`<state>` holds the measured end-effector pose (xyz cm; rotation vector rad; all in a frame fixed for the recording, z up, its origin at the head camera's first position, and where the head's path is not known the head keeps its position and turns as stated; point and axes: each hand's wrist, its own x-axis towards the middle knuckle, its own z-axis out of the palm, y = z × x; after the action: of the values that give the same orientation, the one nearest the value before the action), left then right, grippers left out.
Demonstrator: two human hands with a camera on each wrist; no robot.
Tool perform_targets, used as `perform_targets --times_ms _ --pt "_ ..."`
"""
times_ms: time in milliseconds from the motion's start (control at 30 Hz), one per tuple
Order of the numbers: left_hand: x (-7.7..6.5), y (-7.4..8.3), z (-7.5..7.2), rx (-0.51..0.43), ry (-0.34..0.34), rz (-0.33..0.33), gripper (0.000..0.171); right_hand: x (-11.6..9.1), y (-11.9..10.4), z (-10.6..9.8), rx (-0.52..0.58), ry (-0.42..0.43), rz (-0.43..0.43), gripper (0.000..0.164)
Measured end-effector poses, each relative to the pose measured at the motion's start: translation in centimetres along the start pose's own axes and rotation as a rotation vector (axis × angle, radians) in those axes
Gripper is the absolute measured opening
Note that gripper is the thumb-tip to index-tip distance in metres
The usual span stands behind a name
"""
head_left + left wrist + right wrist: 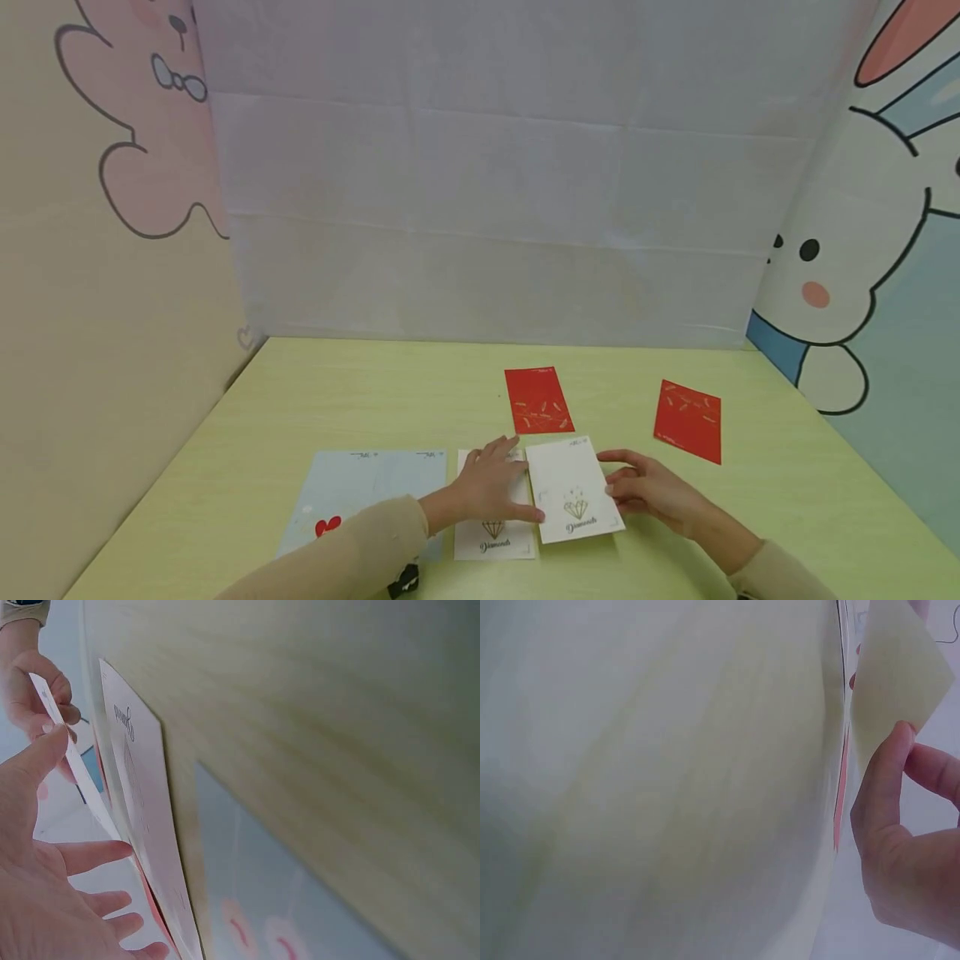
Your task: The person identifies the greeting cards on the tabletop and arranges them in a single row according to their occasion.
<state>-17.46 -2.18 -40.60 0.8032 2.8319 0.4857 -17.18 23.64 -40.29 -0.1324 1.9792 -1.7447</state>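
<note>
A white card (573, 496) printed with a gold diamond and the word "Diamonds" is tilted just over the table. My right hand (660, 493) pinches its right edge between thumb and fingers; in the right wrist view the pinch shows at the corner of the card's plain back (900, 675). My left hand (491, 483) has its fingers spread, with the thumb at the card's left edge, as the left wrist view also shows. Below that hand a matching white card (472, 550) lies flat, partly covered by it.
Pale blue sheets (382, 483) with a red heart lie at left, partly under my left sleeve (360, 546). Beyond the hands lies a red card (538, 400), with another red card (693, 421) farther right. A white cloth (487, 208) hangs behind the table.
</note>
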Motion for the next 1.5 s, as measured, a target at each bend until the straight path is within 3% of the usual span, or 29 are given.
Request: perform_targets --times_ms 233,567,1033,1500 --pt "-0.1 0.3 0.2 0.063 -0.037 -0.01 0.075 0.3 0.4 0.3 -0.081 0.023 0.005 0.053" --pt "-0.3 0.2 0.3 0.087 -0.019 0.006 0.076 0.4 0.6 0.6 -0.204 0.058 0.01 0.049" --pt "-0.2 0.1 0.5 0.112 0.01 0.023 0.076 0.4 0.5 1.3 -0.282 0.099 0.042 0.045" --pt "0.2 -0.1 1.0 0.111 0.004 0.003 0.076 0.3 0.6 1.1 -0.304 0.055 0.024 0.045"
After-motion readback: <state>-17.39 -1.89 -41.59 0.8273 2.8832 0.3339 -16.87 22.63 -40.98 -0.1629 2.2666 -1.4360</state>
